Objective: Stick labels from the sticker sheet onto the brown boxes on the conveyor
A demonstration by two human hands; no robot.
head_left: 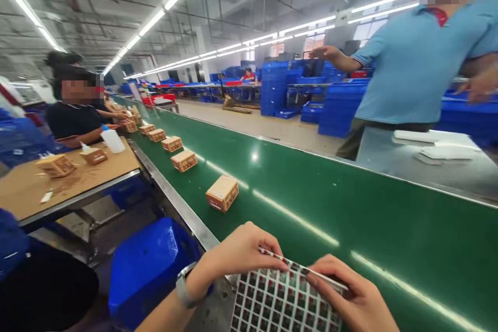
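A sheet printed with a grid of small dark squares [278, 303], perhaps stickers, is in front of me at the near edge of the belt. Its top part is bent over into a fold. My left hand [243, 251], with a watch on the wrist, pinches the left end of that fold between thumb and fingers. On the other end, my right hand [350, 290] grips the edge with thumb and forefinger. The sheet's lower part runs out of view. Beyond my hands, a small tan and brown box [222, 193] sits on the green conveyor belt [295, 181].
More boxes [184, 161] stand in a line along the belt. At left, a person [78, 119] sits by a brown-topped table [23, 192] with boxes and a white bottle [112, 140]. A blue stool [151, 264] is below. Across the belt stands a person in blue [412, 67].
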